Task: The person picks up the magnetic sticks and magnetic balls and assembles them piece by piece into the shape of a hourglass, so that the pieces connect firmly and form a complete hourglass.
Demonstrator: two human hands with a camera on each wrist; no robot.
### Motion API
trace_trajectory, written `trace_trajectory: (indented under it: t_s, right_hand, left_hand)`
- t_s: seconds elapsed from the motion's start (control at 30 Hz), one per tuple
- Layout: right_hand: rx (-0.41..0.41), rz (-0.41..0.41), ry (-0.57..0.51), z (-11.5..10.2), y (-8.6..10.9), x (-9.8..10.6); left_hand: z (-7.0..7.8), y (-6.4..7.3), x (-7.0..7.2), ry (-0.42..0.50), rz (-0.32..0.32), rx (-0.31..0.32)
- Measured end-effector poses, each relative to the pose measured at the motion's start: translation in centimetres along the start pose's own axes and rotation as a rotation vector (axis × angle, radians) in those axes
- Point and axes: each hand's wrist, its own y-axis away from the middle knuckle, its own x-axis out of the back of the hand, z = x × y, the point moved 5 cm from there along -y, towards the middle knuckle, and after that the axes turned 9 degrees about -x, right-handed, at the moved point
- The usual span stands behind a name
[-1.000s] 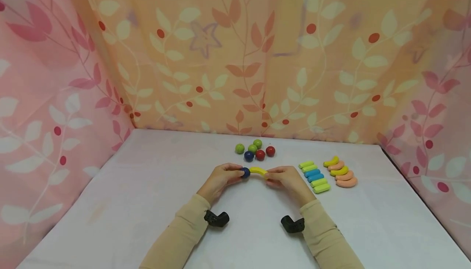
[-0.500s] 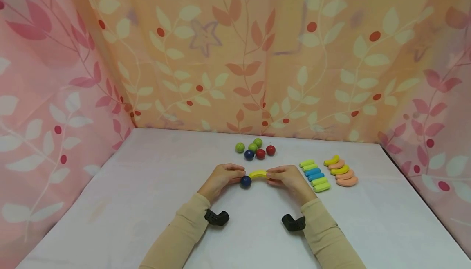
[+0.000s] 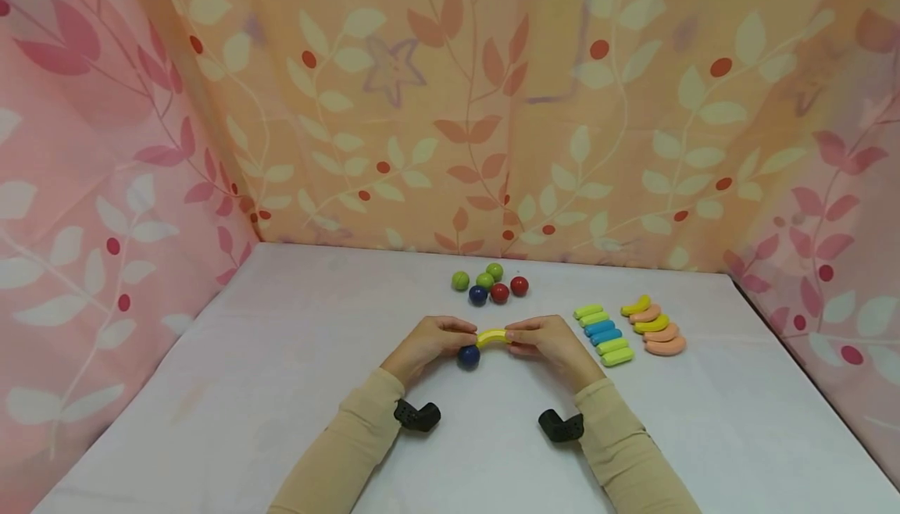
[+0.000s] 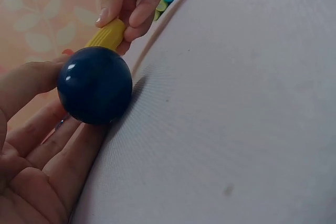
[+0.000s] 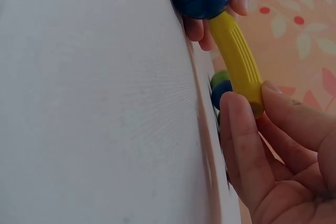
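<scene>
A curved yellow toy rod (image 3: 493, 334) spans the gap between both hands above the white table. My right hand (image 3: 550, 342) pinches its right end between thumb and fingers, clearly seen in the right wrist view, where the rod (image 5: 239, 56) shows grooves. A dark blue ball (image 3: 469, 357) sits against the rod's left end, on the side toward the person. My left hand (image 3: 434, 340) has thumb and fingertips at that same end, one on each side. In the left wrist view the blue ball (image 4: 94, 85) hides those fingertips.
Behind the hands lie green balls (image 3: 485, 280), red balls (image 3: 500, 293) and another blue ball (image 3: 478, 295). To the right are a column of green and blue straight rods (image 3: 603, 334) and one of yellow and peach curved rods (image 3: 655, 326). Patterned curtains (image 3: 450, 108) enclose the table.
The blue ball has come out of my left fingers and swung toward the person, below the rod's left end. My left fingertips have moved right onto that end; the right hand keeps its grip.
</scene>
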Motion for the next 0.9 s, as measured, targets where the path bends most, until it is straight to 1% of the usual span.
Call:
trace_trajectory:
  t_s: [0.13, 0.33, 0.4, 0.6, 0.7, 0.8, 0.9]
  right_hand:
    - [0.016, 0.006, 0.009, -0.1, 0.1, 0.0]
    - [0.023, 0.015, 0.014, -0.3, 0.1, 0.0]
    - [0.027, 0.009, 0.012, -0.4, 0.2, -0.1]
    - [0.051, -0.028, 0.04, -0.5, 0.2, -0.6]
    - [0.042, 0.015, 0.104, -0.7, 0.0, 0.1]
    - [0.016, 0.103, 0.155, -1.0, -0.3, 1.4]
    - [0.001, 0.191, 0.142, -1.6, -1.0, 2.9]
  left_hand:
    - [0.1, 0.0, -0.1, 0.004, -0.013, 0.006]
    - [0.1, -0.1, -0.1, -0.013, -0.008, 0.012]
    - [0.2, -0.1, -0.1, -0.022, -0.003, 0.014]
    - [0.6, 0.1, -0.2, -0.035, -0.02, 0.008]
    - [0.5, 0.0, -0.2, -0.031, -0.011, 0.012]
    - [0.2, -0.1, 0.0, -0.006, 0.01, 0.021]
    - [-0.1, -0.2, 0.2, 0.025, 0.028, 0.03]
